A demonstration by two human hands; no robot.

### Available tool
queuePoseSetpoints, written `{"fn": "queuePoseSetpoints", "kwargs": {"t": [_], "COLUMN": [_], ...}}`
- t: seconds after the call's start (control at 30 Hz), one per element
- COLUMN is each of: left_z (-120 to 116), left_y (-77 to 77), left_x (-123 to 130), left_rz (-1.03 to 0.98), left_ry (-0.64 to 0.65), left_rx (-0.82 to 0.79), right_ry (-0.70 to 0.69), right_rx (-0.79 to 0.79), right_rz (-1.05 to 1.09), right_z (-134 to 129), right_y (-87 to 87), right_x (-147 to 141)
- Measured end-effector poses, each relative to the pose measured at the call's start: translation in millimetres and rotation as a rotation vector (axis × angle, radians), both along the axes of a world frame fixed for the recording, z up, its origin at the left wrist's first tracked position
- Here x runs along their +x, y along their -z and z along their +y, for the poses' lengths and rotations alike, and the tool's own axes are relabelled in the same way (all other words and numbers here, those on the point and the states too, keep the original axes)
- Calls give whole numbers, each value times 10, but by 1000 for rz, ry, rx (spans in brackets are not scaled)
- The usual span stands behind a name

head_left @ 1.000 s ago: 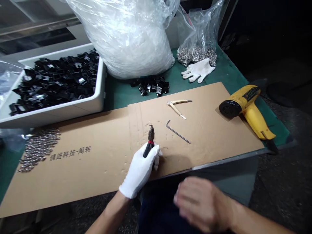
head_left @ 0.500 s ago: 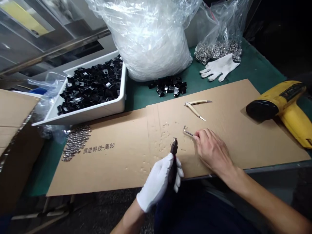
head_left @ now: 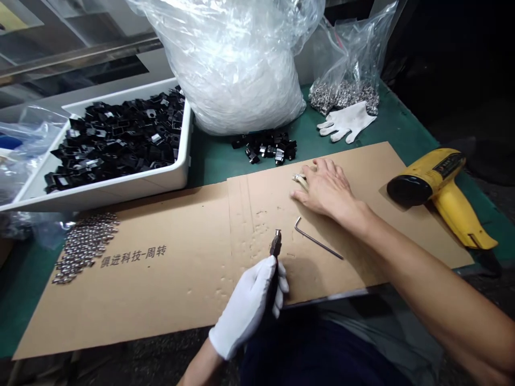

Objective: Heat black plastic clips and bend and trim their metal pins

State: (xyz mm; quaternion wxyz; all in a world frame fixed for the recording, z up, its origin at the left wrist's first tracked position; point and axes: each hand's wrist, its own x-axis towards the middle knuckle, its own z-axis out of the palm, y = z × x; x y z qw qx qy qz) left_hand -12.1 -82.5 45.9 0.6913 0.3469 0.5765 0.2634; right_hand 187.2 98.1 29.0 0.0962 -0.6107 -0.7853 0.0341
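Nearest, the gloved left hand [head_left: 246,308] has its fingers closed firmly around the black grips of the pliers [head_left: 276,247], which stand upright, nose up, over the cardboard [head_left: 161,289]; their jaws are too small to read as open or shut. The bare right hand [head_left: 325,187] lies palm down on the cardboard, its fingers spread and holding nothing. Its fingertips are just beside a cream tool [head_left: 300,181], mostly hidden beneath them. A hex key [head_left: 317,240] lies below the wrist, not touching it. Left on the cardboard sit loose steel rings [head_left: 84,246]; right, a yellow heat gun [head_left: 436,193] rests across its edge. Beyond, on a green mat [head_left: 213,161], lie black plastic parts [head_left: 265,147], a spare glove [head_left: 348,120], a bag of metal parts [head_left: 344,69], and a large plastic bag [head_left: 225,64], beside a white tray [head_left: 108,192] heaped with black parts.
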Motion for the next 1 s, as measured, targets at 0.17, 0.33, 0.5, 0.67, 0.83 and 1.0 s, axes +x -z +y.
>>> {"fn": "queuePoseSetpoints", "kwargs": {"t": [0.17, 0.33, 0.5, 0.67, 0.83, 1.0], "left_z": [-246, -882, -1171, -1086, -1078, -1080], "left_y": [6, 294, 418, 320, 293, 266], "left_x": [44, 282, 443, 394, 388, 404], "left_rz": [-80, -351, -322, -259, -243, -283], "left_ry": [-138, -410, -459, -401, -377, -407], "left_rx": [-40, -303, -393, -304, -293, -311], "right_ry": [20, -159, -304, -259, -277, -344], "right_rx": [-80, -517, -628, -763, -796, -860], "right_rz": [-14, 373, 419, 370, 266, 200], "right_z": [-203, -1266, -1933, -1787, -1564, -1483], "right_y": [-66, -248, -298, -357, -471, -498], "right_x": [88, 348, 292, -4, -130, -129]}}
